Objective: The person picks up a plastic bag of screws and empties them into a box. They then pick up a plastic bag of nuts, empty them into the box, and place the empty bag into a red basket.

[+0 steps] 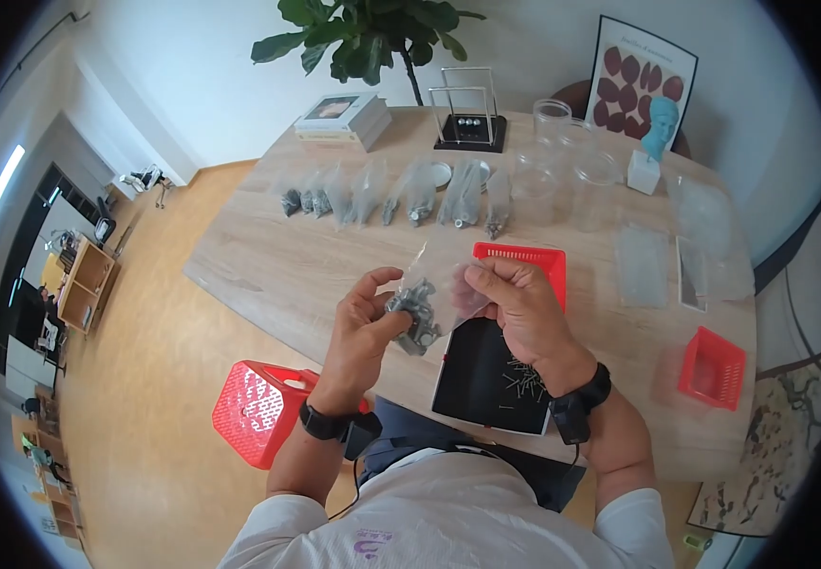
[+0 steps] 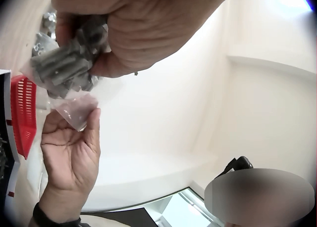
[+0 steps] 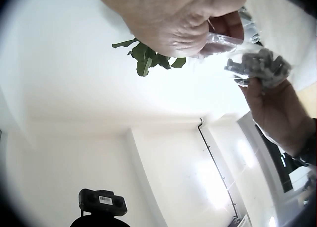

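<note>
In front of my body, above the table, I hold a clear plastic bag (image 1: 414, 318) of grey metal hardware. My left hand (image 1: 358, 327) grips the filled part, thumb across the front. My right hand (image 1: 529, 308) pinches the bag's other end between thumb and fingers. From the left wrist view, the bag (image 2: 62, 68) shows grey cylindrical pieces pressed against the plastic. The right wrist view has the same bag (image 3: 260, 66) in the left hand (image 3: 277, 108), its contents bunched together. Below the hands lies a black tray (image 1: 467, 379) with loose screws (image 1: 521, 381).
Several filled plastic bags (image 1: 368, 194) stand in a row farther back, near clear jars (image 1: 595, 175). A red basket (image 1: 557, 275) sits behind the tray, another red basket (image 1: 714, 370) at the right edge. Flat clear bags (image 1: 643, 266) lie at right. A Newton's cradle (image 1: 469, 133) stands at the back.
</note>
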Demonstrator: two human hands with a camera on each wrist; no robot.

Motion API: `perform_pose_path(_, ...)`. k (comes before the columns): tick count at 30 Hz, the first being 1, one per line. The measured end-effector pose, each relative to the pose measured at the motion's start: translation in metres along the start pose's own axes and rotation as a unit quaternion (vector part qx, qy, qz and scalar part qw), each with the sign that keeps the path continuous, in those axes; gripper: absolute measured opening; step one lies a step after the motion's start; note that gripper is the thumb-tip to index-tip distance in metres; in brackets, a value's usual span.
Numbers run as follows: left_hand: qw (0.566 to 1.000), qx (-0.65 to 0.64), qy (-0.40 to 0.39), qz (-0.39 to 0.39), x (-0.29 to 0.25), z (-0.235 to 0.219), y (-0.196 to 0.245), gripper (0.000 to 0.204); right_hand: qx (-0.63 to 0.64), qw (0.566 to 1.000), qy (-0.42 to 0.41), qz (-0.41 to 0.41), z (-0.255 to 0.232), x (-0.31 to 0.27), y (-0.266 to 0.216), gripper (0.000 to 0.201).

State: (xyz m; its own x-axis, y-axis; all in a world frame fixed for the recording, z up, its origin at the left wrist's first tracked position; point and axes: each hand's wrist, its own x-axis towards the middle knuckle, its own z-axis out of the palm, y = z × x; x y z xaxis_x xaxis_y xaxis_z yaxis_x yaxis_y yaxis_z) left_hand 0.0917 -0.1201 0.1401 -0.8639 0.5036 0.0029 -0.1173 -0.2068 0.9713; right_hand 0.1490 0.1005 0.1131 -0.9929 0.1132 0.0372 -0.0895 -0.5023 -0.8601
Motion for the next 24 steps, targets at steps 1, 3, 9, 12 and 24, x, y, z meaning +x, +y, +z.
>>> perform_pose_path(1,1.0,0.003,0.001,-0.007,0.0,-0.001,0.001,0.049,0.0,1.0,0.001,-0.001,0.001,0.0,0.0,0.025)
perform_pose_path(3,1.0,0.003,0.003,-0.008,-0.001,-0.002,0.002,0.046,0.007,1.0,0.01,0.013,0.001,0.001,0.001,0.025)
perform_pose_path(9,1.0,0.026,-0.001,0.004,0.001,-0.004,-0.004,0.04,-0.036,0.999,-0.002,-0.011,-0.004,0.004,0.003,0.024)
perform_pose_path(12,1.0,0.015,0.0,0.015,0.003,-0.008,-0.01,0.042,-0.018,0.999,0.025,-0.019,0.003,0.002,0.002,0.024)
perform_pose_path(24,0.945,-0.108,-0.213,-0.224,-0.006,-0.004,-0.036,0.062,-0.156,0.985,-0.042,-0.052,0.006,-0.008,-0.01,0.023)
